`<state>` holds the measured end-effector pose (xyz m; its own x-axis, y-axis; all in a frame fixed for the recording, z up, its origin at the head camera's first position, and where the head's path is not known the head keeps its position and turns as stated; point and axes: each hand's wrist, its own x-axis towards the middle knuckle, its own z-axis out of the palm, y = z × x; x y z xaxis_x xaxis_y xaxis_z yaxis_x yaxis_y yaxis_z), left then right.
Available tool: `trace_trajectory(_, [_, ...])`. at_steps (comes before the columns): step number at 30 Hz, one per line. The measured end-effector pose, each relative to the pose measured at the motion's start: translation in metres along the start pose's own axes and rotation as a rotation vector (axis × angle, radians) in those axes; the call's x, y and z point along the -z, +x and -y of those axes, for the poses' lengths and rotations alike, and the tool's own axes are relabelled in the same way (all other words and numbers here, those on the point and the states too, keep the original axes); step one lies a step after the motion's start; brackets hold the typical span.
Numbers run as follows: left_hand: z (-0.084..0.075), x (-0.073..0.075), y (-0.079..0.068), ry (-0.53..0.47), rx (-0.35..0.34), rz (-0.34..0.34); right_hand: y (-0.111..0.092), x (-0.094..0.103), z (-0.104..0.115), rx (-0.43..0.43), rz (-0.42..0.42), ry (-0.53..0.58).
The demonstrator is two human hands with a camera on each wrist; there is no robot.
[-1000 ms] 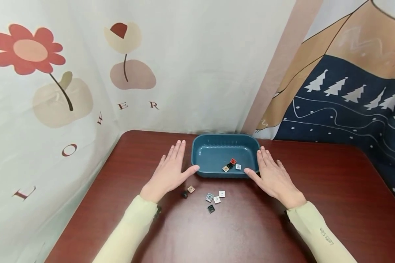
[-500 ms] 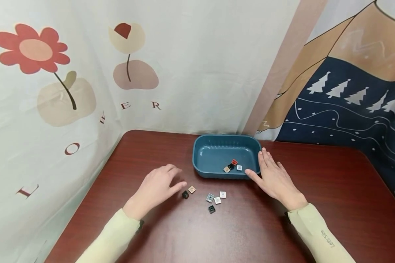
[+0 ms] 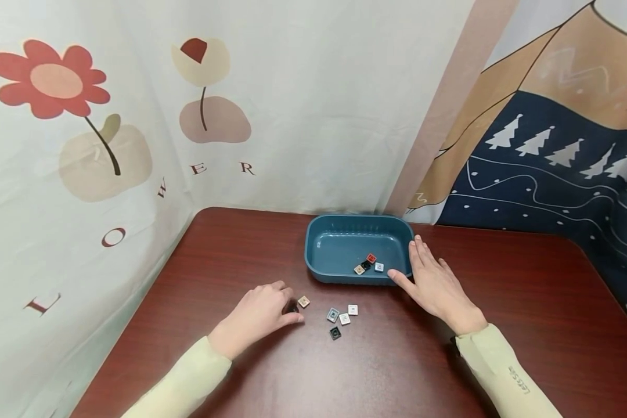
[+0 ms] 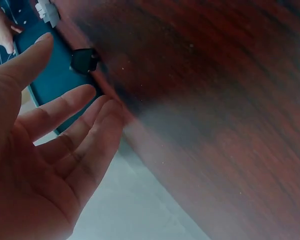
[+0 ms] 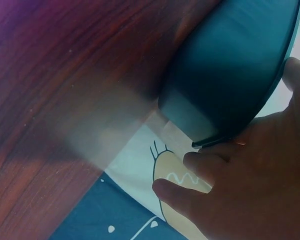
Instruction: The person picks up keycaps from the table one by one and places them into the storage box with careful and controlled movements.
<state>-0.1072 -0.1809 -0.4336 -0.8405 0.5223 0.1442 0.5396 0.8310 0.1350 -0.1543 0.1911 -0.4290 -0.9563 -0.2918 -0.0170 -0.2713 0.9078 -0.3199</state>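
In the head view my left hand (image 3: 256, 316) reaches low over the table, thumb and fingers on either side of a black keycap (image 3: 292, 307) that they partly hide. The left wrist view shows a gap between the fingertips and this black keycap (image 4: 82, 61). A beige keycap (image 3: 303, 302) lies just beyond it. My right hand (image 3: 440, 284) rests against the right end of a blue plastic tray (image 3: 360, 278), fingers extended along its side, thumb at the front rim. Inside the tray are a red keycap (image 3: 371, 258), a black one, a beige one and a white one.
On the brown table (image 3: 397, 371), right of my left hand, lie a grey-blue keycap (image 3: 332, 314), two white keycaps (image 3: 352, 310) and another black keycap (image 3: 335, 332). A printed curtain (image 3: 313, 116) hangs behind the table's back edge.
My left hand has left the tray's left side, come down toward the front and lowered around the black keycap. The right hand has stayed at the tray.
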Motion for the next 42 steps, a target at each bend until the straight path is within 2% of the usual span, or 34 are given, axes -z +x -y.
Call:
trace_trajectory(5, [0.000,-0.001,0.001,0.017,-0.038,0.025,0.000,-0.001,0.000,0.004,0.000,0.003])
trace_trajectory(15, [0.000,0.000,0.003,0.062,-0.137,-0.005,-0.001,0.002,0.001,0.007,-0.012,0.006])
trace_trajectory(24, [0.003,0.004,-0.001,0.068,-0.129,-0.028,0.000,0.001,0.000,0.010,-0.006,0.012])
trace_trajectory(27, [0.004,0.008,-0.002,0.080,-0.130,-0.057,0.000,0.001,0.000,0.009,-0.002,0.015])
trace_trajectory(32, [0.006,0.017,0.000,0.094,-0.144,-0.151,0.000,0.001,0.000,0.012,-0.006,0.019])
trace_trajectory(42, [-0.003,0.041,0.014,0.004,-0.138,-0.305,-0.001,0.001,0.001,0.006,-0.007,0.019])
